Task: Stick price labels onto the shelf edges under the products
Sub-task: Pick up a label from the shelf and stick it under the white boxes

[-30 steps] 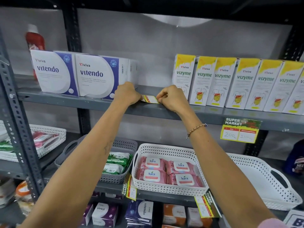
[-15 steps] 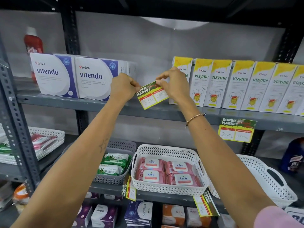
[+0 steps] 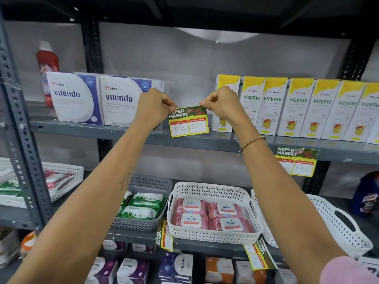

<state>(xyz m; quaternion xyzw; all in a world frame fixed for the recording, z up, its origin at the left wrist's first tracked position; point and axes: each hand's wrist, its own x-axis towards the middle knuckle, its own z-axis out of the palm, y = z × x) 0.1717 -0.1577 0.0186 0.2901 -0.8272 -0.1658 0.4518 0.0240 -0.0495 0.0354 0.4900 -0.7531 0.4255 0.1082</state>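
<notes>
Head view, centre frame: left hand [image 3: 152, 106] and right hand [image 3: 222, 103] are each pinching a top corner of the price label [image 3: 188, 121], hanging above the shelf edge [image 3: 205, 143]; advisable: levelling it, then pressing flat.

Even overhead light, wall glare, soft wide-angle bending at edges.

Shelf [image 3: 123, 133]: grey painted metal, matt. Price label [image 3: 188, 121]: glossy paper/card. Boxes [image 3: 297, 107]: smooth printed cardboard, slight sheen. Baskets [image 3: 213, 235]: perforated plastic, white & grey. Wipe packs [image 3: 191, 219]: shiny plastic film. Bracelet [image 3: 252, 141]: beads.
</notes>
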